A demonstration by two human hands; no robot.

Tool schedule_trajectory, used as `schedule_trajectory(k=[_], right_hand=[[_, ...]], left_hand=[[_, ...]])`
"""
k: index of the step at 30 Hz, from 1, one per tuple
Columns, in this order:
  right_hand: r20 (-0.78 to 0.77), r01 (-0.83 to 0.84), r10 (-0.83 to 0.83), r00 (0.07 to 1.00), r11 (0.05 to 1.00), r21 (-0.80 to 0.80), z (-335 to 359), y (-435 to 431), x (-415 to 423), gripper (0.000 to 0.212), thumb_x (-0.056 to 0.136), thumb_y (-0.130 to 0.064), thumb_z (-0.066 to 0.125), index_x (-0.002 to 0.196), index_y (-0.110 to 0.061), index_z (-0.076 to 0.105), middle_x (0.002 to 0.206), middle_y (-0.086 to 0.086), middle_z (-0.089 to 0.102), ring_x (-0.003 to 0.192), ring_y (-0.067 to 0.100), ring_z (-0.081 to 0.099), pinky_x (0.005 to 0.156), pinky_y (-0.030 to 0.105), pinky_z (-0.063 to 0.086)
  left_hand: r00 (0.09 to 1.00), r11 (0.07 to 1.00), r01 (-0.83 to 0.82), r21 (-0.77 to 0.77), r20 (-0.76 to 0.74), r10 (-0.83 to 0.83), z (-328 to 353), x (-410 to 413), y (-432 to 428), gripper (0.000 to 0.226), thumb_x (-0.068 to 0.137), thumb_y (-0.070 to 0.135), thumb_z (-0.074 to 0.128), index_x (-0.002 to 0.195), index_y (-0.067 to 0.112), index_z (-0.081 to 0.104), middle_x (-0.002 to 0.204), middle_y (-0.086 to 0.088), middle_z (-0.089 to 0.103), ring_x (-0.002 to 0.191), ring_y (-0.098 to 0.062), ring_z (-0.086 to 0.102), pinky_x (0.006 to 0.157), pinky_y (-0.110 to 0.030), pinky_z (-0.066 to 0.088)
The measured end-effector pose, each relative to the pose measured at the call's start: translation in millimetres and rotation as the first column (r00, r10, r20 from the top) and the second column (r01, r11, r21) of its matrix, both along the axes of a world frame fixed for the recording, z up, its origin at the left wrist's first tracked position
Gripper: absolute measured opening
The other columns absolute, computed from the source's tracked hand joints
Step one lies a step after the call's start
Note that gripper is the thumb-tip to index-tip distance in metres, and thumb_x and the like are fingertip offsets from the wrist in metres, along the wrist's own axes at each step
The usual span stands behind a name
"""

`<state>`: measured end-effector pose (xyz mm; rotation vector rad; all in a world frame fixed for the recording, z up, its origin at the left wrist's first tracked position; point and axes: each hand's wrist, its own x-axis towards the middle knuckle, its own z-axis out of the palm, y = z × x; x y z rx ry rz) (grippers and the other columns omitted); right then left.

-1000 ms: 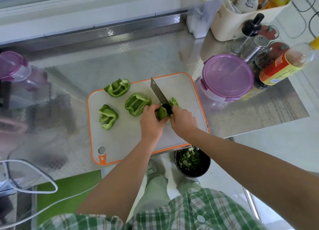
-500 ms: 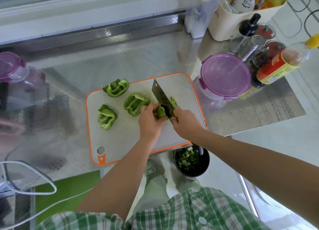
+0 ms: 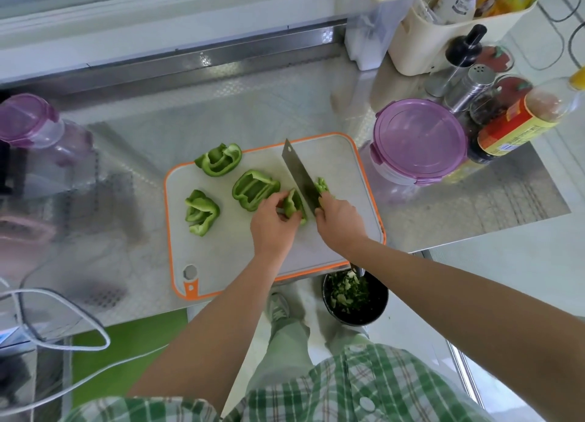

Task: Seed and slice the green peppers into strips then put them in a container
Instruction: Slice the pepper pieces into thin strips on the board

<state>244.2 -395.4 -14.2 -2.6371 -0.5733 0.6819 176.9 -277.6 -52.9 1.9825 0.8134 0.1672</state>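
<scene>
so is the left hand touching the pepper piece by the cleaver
Touching. The head view shows the left hand gripping the pepper piece beside the cleaver.

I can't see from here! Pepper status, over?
Left hand holds pepper piece. Right hand grips knife against it. Three more pieces wait; container lidded.

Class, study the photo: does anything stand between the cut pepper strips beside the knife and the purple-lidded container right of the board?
Yes: the purple lid sits on the container, covering its opening. Otherwise nothing visible lies between the pepper strips and it, only the cutting board and its orange rim.
</scene>
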Motion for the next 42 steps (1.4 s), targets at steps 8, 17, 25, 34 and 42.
schedule_trajectory(k=[8, 17, 25, 34, 42], right_hand=[[-0.026, 0.067, -0.064, 0.998, 0.992, 0.105, 21, -22, 2, 0.011, 0.095, -0.019, 0.045, 0.095, -0.008, 0.045, 0.076, 0.01, 0.051, 0.069, 0.031, 0.048, 0.057, 0.033, 0.036], [-0.023, -0.002, 0.004, 1.0, 0.999, 0.045, 27, -23, -12, 0.016, 0.097, -0.02, 0.042, 0.104, -0.006, 0.047, 0.081, 0.012, 0.05, 0.073, 0.033, 0.049, 0.06, 0.035, 0.037], [-0.055, 0.008, -0.01, 0.998, 0.999, -0.034, 23, -11, -19, 0.004, 0.096, -0.014, 0.04, 0.093, -0.012, 0.04, 0.081, 0.009, 0.047, 0.074, 0.029, 0.046, 0.061, 0.034, 0.035], [-0.048, 0.037, -0.042, 0.998, 0.994, -0.102, 4, 9, -21, 0.009, 0.096, -0.01, 0.042, 0.092, -0.014, 0.035, 0.08, 0.006, 0.045, 0.077, 0.029, 0.047, 0.064, 0.035, 0.035], [-0.029, 0.032, -0.033, 0.999, 0.999, -0.028, -2, 15, -10, 0.01, 0.098, -0.017, 0.041, 0.092, -0.01, 0.036, 0.084, 0.013, 0.052, 0.086, 0.038, 0.057, 0.064, 0.038, 0.038]], left_hand=[[0.977, 0.915, -0.19, -0.356, 0.018, 0.211, -4, 15, -14, 0.023, 0.068, 0.028, 0.076, 0.085, 0.036, 0.064, 0.084, 0.003, 0.067, 0.085, -0.027, 0.07, 0.081, -0.05, 0.058], [0.978, 0.906, -0.166, -0.39, 0.051, 0.201, -8, 13, -13, 0.024, 0.068, 0.03, 0.074, 0.068, 0.053, 0.071, 0.062, 0.013, 0.07, 0.078, -0.027, 0.071, 0.082, -0.053, 0.057], [0.972, 0.89, -0.22, -0.399, -0.014, 0.233, -12, 12, -6, 0.034, 0.075, 0.018, 0.079, 0.108, 0.011, 0.074, 0.074, 0.004, 0.072, 0.079, -0.026, 0.073, 0.083, -0.05, 0.058], [0.98, 0.904, -0.198, -0.379, -0.044, 0.196, -4, 12, -3, 0.026, 0.075, 0.015, 0.078, 0.076, 0.04, 0.071, 0.065, 0.012, 0.071, 0.078, -0.025, 0.072, 0.082, -0.05, 0.058], [0.988, 0.989, -0.117, -0.085, -0.111, 0.108, 12, 4, 8, 0.019, 0.079, 0.013, 0.073, 0.097, 0.02, 0.074, 0.078, 0.007, 0.067, 0.081, -0.018, 0.067, 0.074, -0.028, 0.05]])
